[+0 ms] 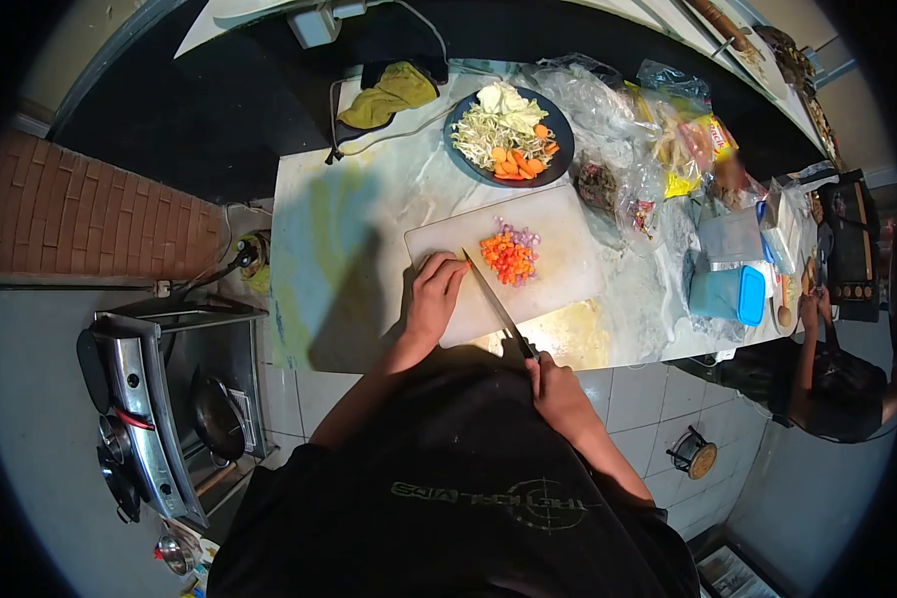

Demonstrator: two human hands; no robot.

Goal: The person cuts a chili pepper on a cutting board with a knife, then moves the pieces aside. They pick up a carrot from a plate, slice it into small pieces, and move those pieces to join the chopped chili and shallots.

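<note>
A white cutting board [558, 289] lies at the table's front edge. My right hand [558, 392] grips a kitchen knife [495, 302] by its dark handle, the blade slanting up and left across the board. At the board's left side, my left hand [436, 296] has its fingers bent and pressed together close to the knife tip. A small orange-red vegetable piece [465, 263] shows at those fingertips, mostly covered by them. Right of the blade sits a heap of diced orange-red vegetable [506, 261], with chopped purple shallot [521, 236] along its upper edge.
Behind the board, a dark plate [565, 149] holds sliced carrots, bean sprouts and cabbage. Plastic bags [608, 125] and a blue-lidded container [728, 295] occupy the right. A green cloth [389, 96] lies at the back left. A stove [142, 399] stands left; another person [829, 384] is at right.
</note>
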